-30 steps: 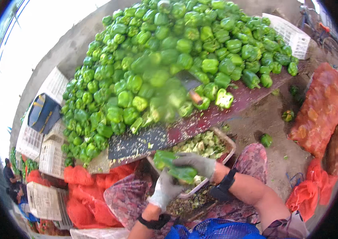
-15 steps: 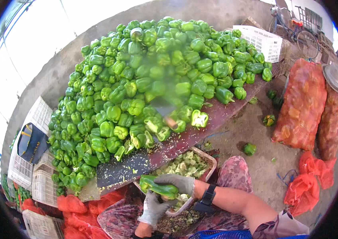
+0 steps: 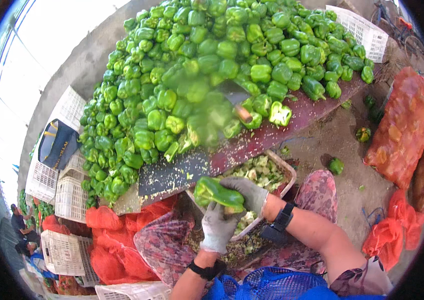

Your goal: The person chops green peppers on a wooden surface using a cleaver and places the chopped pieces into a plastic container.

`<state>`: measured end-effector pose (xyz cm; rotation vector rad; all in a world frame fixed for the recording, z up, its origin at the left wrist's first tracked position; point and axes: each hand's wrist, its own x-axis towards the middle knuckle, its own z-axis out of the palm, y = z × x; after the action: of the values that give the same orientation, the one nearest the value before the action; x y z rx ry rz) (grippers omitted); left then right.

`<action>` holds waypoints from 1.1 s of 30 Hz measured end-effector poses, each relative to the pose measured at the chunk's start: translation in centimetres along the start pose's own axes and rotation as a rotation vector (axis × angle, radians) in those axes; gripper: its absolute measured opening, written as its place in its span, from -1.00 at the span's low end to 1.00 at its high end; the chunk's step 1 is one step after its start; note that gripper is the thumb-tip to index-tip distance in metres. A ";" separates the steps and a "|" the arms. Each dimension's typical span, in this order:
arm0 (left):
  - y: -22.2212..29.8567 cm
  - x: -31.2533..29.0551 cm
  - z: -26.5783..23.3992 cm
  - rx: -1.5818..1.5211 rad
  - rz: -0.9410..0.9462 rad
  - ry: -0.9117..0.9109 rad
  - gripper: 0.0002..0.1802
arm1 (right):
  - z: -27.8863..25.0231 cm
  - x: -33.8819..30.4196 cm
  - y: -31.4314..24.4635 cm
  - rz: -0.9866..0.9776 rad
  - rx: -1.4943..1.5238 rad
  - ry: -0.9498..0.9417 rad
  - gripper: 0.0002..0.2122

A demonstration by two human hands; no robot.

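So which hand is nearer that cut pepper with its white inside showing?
Right. The right hand, on the right of the held pepper, is below the cut pepper and slightly left; the left hand, beneath the held pepper, is lower and farther left.

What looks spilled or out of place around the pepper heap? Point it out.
Pale scraps are scattered untidily over the board. On the floor, apart from the heap, lie a green pepper and a blotchy pepper with orange and dark patches, perhaps spoiled.
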<state>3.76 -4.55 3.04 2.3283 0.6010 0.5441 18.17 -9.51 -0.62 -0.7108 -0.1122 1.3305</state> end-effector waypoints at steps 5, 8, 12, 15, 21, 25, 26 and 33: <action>-0.1 0.2 0.1 0.087 -0.003 0.043 -0.41 | -0.7 0.5 1.4 -0.206 -0.047 0.076 -0.74; -0.7 0.0 0.6 0.110 -0.029 0.116 -0.38 | -1.2 0.5 2.0 -0.305 -0.136 0.141 -0.71; -0.8 0.4 1.2 0.117 -0.014 0.231 -0.41 | -1.0 0.8 2.5 -0.370 -0.136 0.275 -0.70; 0.0 1.2 1.7 0.090 -0.048 0.285 -0.46 | -0.9 0.3 2.6 -0.670 -0.506 0.340 -0.69; -0.7 1.8 2.6 0.135 -0.190 0.564 -0.48 | -1.2 0.1 0.9 -0.506 -0.060 0.487 -0.70; -3.5 1.9 2.2 0.144 -0.250 0.532 -0.43 | -1.7 0.1 -1.0 -0.452 0.281 0.209 -0.72; -4.3 1.8 2.3 0.195 -0.207 0.542 -0.44 | -1.8 -1.1 -1.5 -0.705 -0.331 0.293 -0.68; -7.5 0.9 2.9 0.175 -0.195 0.140 -0.24 | -1.7 -3.4 -4.0 -0.927 -0.835 0.260 -0.42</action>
<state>4.00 -0.40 -3.89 2.3715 0.9653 0.5864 21.41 -13.59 1.19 -1.3097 -0.7215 0.2455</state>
